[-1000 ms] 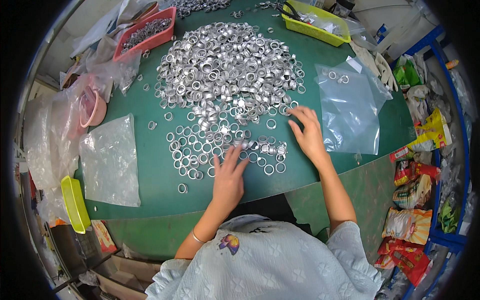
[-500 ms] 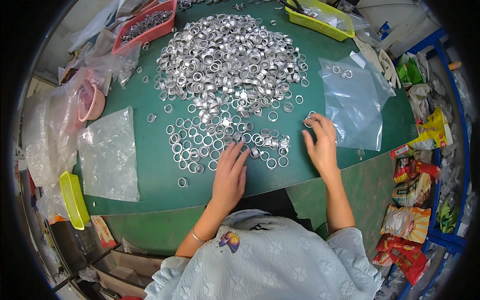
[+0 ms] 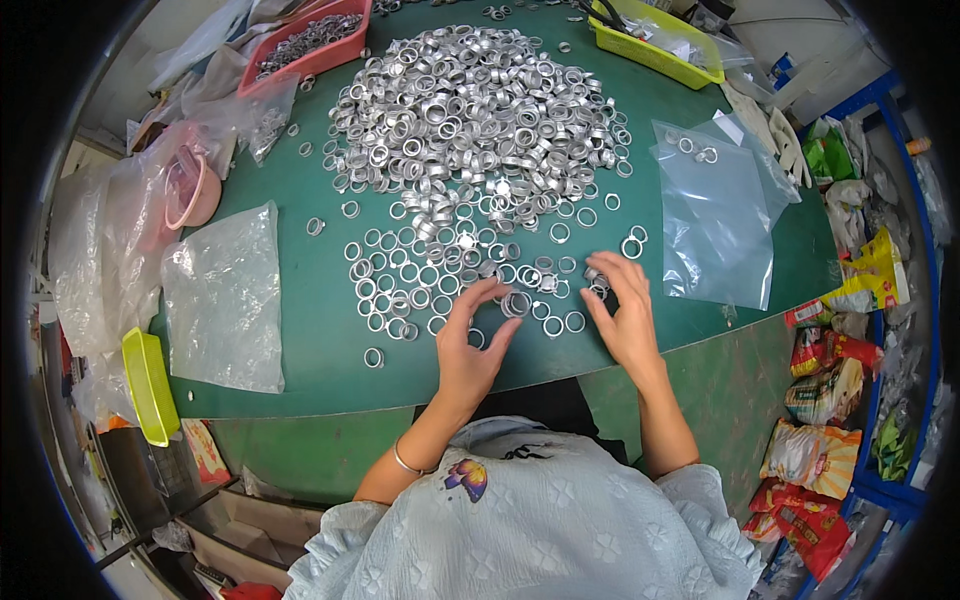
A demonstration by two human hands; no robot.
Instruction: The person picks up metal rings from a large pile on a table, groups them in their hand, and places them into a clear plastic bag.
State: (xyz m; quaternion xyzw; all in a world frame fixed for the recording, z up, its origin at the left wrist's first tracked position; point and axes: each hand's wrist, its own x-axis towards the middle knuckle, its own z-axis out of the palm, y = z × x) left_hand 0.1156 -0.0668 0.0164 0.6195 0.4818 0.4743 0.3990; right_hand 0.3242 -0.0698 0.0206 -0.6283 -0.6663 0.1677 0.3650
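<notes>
A large heap of silver metal rings lies on the green table, with a looser, flatter spread of rings in front of it. At the near edge of that spread, my left hand curls its thumb and fingers around a few metal rings. My right hand is bent around a small group of metal rings, partly hidden by its fingers. Between the hands lie several loose rings. Two more rings lie just beyond my right hand.
Clear plastic bags lie on the right with a few rings on top. Another clear bag lies on the left, near a yellow-green basket and a pink basin. At the back stand a red bin and a yellow basket.
My right hand has moved left and nearer, from the rings at the right to a group beside the spread. My left hand has shifted slightly right and curled around rings.
</notes>
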